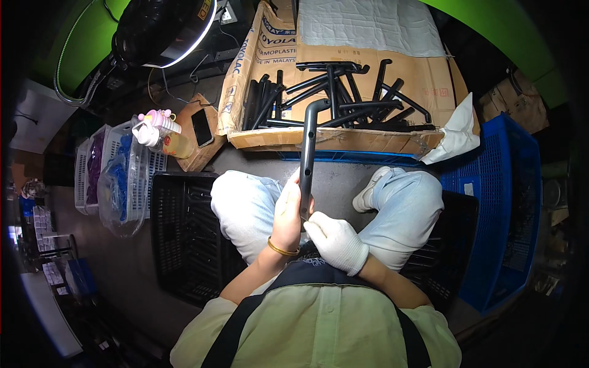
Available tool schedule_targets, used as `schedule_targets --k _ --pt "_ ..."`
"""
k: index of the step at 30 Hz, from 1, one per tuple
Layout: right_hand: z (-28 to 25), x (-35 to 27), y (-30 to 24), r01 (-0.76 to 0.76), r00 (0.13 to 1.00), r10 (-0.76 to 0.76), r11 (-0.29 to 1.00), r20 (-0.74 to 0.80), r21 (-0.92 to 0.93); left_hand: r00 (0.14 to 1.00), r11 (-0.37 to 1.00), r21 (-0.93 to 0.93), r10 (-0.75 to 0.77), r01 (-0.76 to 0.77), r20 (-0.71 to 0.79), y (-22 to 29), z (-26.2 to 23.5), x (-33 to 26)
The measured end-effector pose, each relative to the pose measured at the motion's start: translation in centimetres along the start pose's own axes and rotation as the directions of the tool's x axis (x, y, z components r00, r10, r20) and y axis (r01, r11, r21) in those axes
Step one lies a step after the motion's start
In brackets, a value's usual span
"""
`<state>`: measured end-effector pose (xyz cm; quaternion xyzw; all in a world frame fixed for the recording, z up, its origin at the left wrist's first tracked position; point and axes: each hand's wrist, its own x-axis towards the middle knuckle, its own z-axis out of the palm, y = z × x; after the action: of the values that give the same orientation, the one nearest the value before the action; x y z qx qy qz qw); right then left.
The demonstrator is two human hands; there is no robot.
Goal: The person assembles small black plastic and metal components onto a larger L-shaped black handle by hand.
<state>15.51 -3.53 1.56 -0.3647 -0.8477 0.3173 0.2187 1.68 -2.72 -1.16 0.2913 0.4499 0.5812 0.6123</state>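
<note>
A black tube [308, 147] with a bent upper end and small holes along its side stands nearly upright in front of my body. Wrapped round its lower part is my bare left hand [286, 218], with a gold bangle at the wrist. My right hand [337, 243], in a white knitted glove, is closed in a pinch at the tube's bottom end; whatever lies between its fingertips is hidden. Beyond the tube, several similar black bent tubes [331, 92] lie jumbled in an open cardboard box [331, 140].
Black crates stand beside my legs, the left crate [172, 233] holding dark parts. A tall blue crate [509, 202] is at the right. At left are a bagged white basket [140, 202], a bottle [175, 144] and a phone [201, 127]. A lamp [162, 30] hangs at the upper left.
</note>
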Motion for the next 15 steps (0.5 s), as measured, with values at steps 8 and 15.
schedule_targets --k 8,15 --pt "0.75 -0.45 0.0 -0.008 1.0 0.009 1.0 -0.019 0.015 1.0 1.0 -0.029 -0.01 0.009 -0.013 -0.81 -0.12 -0.17" --pt "0.69 -0.39 -0.17 -0.003 0.997 0.004 1.0 -0.077 0.014 0.999 0.999 -0.025 -0.039 0.038 -0.017 -0.78 -0.28 -0.06"
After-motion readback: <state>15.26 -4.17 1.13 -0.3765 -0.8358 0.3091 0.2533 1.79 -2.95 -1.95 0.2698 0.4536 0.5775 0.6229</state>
